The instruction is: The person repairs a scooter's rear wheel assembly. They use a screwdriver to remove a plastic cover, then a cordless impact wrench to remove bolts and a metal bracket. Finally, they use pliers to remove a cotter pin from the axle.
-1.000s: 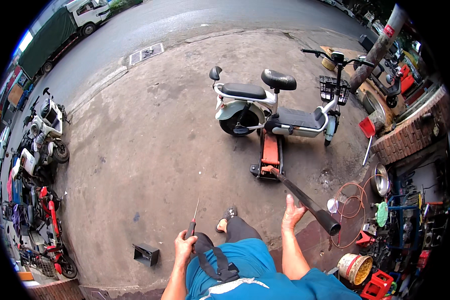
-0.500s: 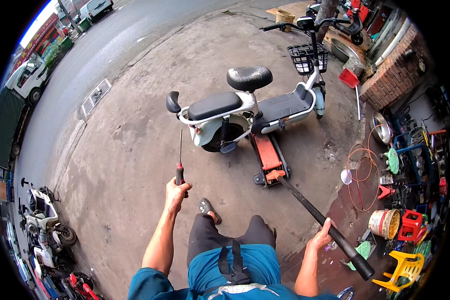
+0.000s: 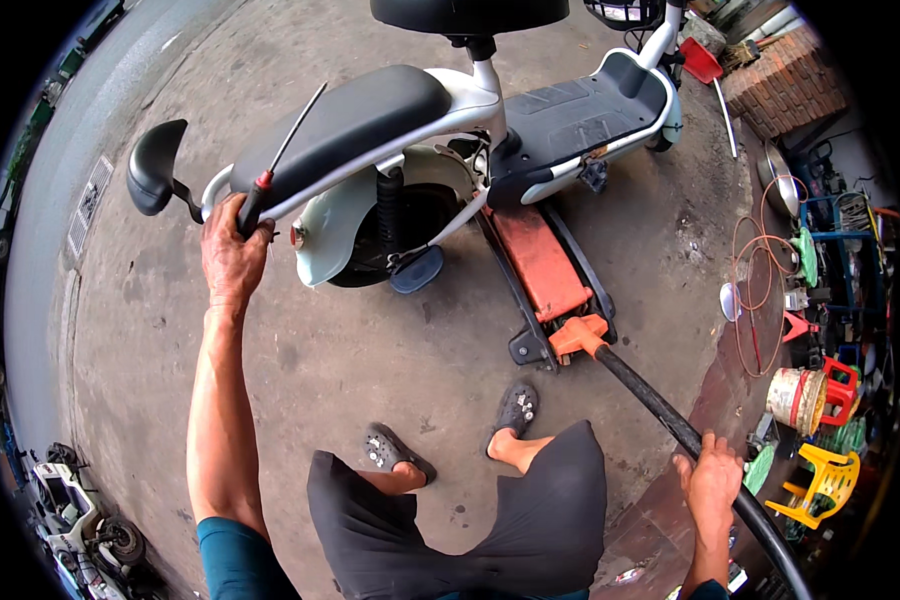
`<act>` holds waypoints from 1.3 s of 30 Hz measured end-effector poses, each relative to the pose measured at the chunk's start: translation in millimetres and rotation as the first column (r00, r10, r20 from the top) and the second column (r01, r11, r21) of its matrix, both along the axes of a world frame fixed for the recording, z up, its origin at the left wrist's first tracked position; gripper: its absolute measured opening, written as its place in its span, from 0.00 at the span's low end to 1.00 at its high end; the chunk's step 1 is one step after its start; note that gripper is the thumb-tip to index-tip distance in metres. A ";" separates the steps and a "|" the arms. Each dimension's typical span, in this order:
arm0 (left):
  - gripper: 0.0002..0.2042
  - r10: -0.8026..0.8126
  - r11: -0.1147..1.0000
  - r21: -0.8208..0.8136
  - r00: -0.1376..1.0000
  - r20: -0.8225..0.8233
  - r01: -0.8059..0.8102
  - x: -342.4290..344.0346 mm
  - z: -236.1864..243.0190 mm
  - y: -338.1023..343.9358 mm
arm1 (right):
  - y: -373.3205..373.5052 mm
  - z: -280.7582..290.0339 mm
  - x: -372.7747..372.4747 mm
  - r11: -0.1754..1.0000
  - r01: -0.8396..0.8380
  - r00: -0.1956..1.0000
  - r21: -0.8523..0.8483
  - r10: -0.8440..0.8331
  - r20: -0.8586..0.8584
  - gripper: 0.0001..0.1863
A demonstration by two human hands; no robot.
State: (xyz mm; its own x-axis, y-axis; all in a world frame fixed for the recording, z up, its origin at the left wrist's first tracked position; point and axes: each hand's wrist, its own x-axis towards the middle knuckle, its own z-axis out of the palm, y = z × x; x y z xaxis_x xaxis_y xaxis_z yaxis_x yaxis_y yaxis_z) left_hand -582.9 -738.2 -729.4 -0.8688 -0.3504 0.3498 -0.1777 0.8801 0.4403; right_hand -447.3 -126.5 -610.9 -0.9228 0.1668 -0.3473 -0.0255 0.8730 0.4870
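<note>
My left hand (image 3: 234, 250) grips a red-and-black screwdriver (image 3: 255, 202), its metal shaft pointing up, and lies at the rear rail and seat (image 3: 340, 120) of a white electric scooter (image 3: 560, 160). An orange floor jack (image 3: 535, 265) sits under the scooter's middle; whether it bears any weight I cannot tell. Its long black handle (image 3: 640, 390) slopes toward me at the right, with my right hand (image 3: 710, 480) closed on it. My two feet in dark clogs (image 3: 518, 408) stand just short of the jack.
At the right are a red dustpan (image 3: 700, 62), a brick ledge (image 3: 780, 85), a coiled orange hose (image 3: 755, 250), a bucket (image 3: 790, 398), a yellow plastic chair (image 3: 820, 480) and assorted tools. Parked scooters (image 3: 75, 520) stand at the lower left. A road (image 3: 60, 120) runs along the left.
I have stepped toward the scooter, which now fills more of the view. My left hand has moved up and forward with the screwdriver to the scooter's rear. My right hand stays on the handle.
</note>
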 end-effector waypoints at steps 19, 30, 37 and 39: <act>0.20 -0.231 0.973 -0.012 0.964 -0.132 0.232 -3.4 -75.3 -71.3 | 41.6 -81.9 10.3 0.922 -0.047 0.809 0.384 0.261 -0.527 0.25; 0.17 -0.247 0.968 0.006 0.958 -0.144 0.251 -0.8 -65.0 -65.1 | 47.4 -107.8 41.8 0.903 -0.022 0.769 0.430 0.290 -0.570 0.25; 0.21 -0.255 0.967 -0.007 0.956 -0.145 0.257 -9.2 -74.8 -75.2 | 58.1 -119.0 56.9 0.885 0.009 0.745 0.465 0.304 -0.594 0.22; 0.22 -0.230 0.973 -0.070 0.959 -0.166 0.221 -7.7 -74.8 -83.9 | 68.1 -127.1 62.2 0.906 0.045 0.767 0.421 0.239 -0.596 0.22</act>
State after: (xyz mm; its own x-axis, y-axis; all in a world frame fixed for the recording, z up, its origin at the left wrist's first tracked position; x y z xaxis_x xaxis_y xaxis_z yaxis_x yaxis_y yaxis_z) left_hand -590.6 -822.0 -804.2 -0.8486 -0.1306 0.5127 0.1023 0.9102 0.4013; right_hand -385.0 -58.4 -738.1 -0.9225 0.0521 0.3825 0.3314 0.6150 0.7155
